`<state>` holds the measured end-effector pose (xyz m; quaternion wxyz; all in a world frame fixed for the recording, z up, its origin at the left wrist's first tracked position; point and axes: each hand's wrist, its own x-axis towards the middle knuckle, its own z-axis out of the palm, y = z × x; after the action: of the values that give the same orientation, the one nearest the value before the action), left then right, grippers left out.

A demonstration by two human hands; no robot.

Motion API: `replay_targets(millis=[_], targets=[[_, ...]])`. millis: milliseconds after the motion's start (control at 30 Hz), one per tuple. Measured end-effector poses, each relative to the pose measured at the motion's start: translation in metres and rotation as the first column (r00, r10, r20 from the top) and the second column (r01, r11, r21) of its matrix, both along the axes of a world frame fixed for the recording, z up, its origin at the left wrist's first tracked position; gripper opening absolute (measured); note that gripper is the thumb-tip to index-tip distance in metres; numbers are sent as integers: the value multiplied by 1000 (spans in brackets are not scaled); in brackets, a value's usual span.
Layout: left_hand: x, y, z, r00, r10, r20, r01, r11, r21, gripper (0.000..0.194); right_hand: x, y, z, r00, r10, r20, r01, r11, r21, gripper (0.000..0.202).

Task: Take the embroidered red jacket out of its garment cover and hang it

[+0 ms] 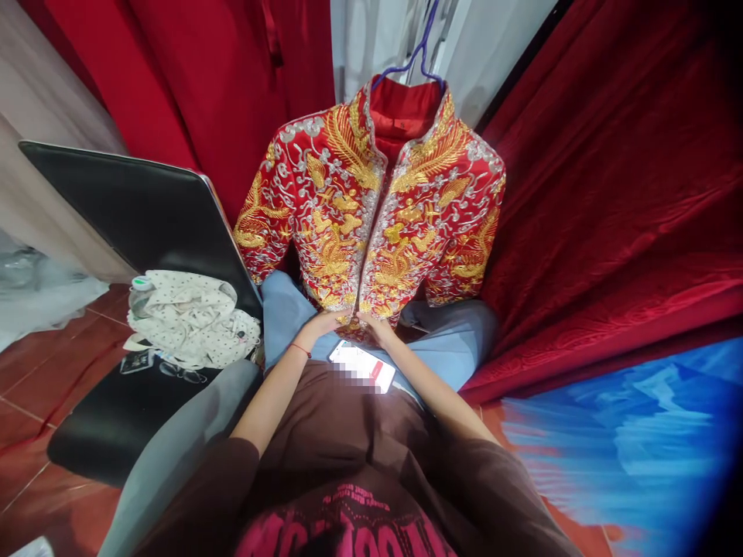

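Observation:
A red jacket (418,220) with gold and silver embroidery hangs upright on a purple hanger (422,58) in front of me. Both of my hands are at its bottom hem, either side of the front opening. The left edge of the hem is pinched in my left hand (328,321). My right hand (378,329) grips the hem just right of the opening, close beside the left one. A lit phone (363,366) lies on my lap below the hands. Some fingertips are hidden against the embroidery.
On the left, a black chair (98,425) holds a spotted white cloth (189,317) and glasses (183,373). Red curtains (615,186) hang on the right and behind the jacket. Blue fabric (650,441) spreads over the tiled floor at lower right.

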<state>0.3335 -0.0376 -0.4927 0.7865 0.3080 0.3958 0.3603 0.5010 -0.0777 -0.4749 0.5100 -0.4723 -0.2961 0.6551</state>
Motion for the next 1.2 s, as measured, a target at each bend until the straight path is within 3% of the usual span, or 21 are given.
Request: replay_targets(millis=[200,367,567,733,900,1000,1100,1200], targets=[[6,-8,9,999,15,38,-14,1000,-23,26,-4,-12,6,998,-40,-42,40,999,-8,52],[8,-29,27,985,147,94,-127,974,-189,12,-16,-21,21,995,-18,-101,21,999,34,41],[8,-50,46,966,193,169,-148,957,-248,27,-30,-41,49,980,-12,-200,46,985,166,34],[12,-52,58,967,175,185,-119,952,-282,28,-35,-51,56,977,-112,-182,150,967,206,32],[18,-54,57,969,183,167,-139,959,-248,15,-38,-53,56,964,-209,-164,238,953,188,34],[22,-56,53,971,176,159,-151,976,-157,6,-37,-53,58,958,-250,-144,277,936,219,39],[25,-58,49,982,153,114,-150,988,-34,25,-35,-51,60,955,-270,-126,294,924,246,44],[27,-59,45,982,167,85,-166,986,-10,40,-31,-50,62,949,-293,-118,313,923,224,47]])
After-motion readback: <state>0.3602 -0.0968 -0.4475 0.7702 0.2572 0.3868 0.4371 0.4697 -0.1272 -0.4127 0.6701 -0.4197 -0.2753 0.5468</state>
